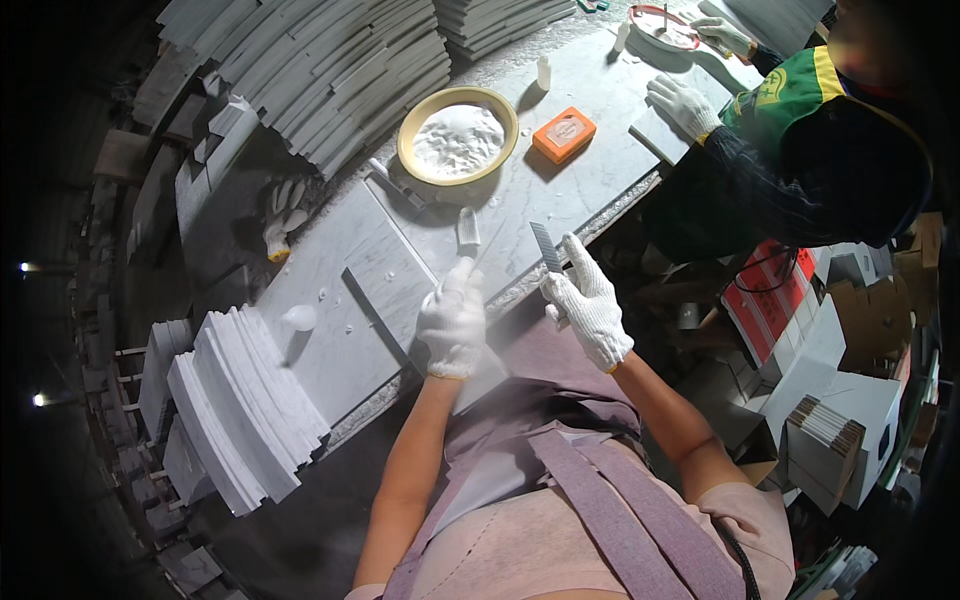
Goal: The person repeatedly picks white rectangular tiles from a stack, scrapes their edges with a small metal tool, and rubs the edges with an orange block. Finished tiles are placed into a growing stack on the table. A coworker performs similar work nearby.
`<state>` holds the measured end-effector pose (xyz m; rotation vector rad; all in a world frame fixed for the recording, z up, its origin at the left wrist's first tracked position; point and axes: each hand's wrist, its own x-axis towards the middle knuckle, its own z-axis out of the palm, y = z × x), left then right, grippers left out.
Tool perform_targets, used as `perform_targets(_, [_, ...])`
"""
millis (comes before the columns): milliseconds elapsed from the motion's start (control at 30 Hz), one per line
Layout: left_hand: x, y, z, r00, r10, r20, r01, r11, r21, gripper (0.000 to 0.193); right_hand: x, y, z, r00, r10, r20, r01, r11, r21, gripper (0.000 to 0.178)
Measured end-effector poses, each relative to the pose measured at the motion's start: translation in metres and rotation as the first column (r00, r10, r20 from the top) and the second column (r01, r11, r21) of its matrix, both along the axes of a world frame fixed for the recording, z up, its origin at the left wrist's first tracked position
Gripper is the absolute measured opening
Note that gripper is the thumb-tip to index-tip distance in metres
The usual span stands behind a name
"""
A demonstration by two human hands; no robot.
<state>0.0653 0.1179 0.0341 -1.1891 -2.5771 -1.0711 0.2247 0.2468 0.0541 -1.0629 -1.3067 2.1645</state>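
Observation:
My left hand [452, 322], in a white glove, rests on the near edge of a marble slab [355, 290] with its fingers curled and a fingertip pointing at a small scraper [467, 229] lying on the stone. My right hand [588, 305], also gloved, holds a thin dark notched blade [546, 246] upright just off the slab's edge. A yellow bowl of white paste [458, 137] stands beyond the scraper.
An orange block [563, 134] lies right of the bowl. Stacks of curved white stone pieces [240, 410] sit at the left and at the back [330, 60]. A co-worker's gloved hands [683, 103] work on a tile at the far right. Cardboard boxes [830, 440] stand lower right.

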Motion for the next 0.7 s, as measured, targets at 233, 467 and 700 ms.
perform_targets(233, [0.024, -0.007, 0.001, 0.966, -0.256, -0.043, 0.256, 0.967, -0.020, 0.031, -0.002, -0.001, 0.002, 1.000, -0.003, 0.002, 0.003, 1.000, -0.016, 0.082])
perform_targets(467, [0.005, -0.006, 0.003, 0.999, -0.051, -0.008, 0.051, 0.998, -0.024, 0.029, 0.001, 0.001, 0.006, 0.997, 0.000, 0.081, -0.001, 1.000, 0.010, 0.081])
perform_targets(700, [0.026, -0.005, 0.012, 0.986, -0.155, 0.056, 0.160, 0.982, -0.099, 0.029, -0.004, -0.004, -0.002, 1.000, 0.001, 0.029, -0.001, 1.000, -0.010, 0.081])
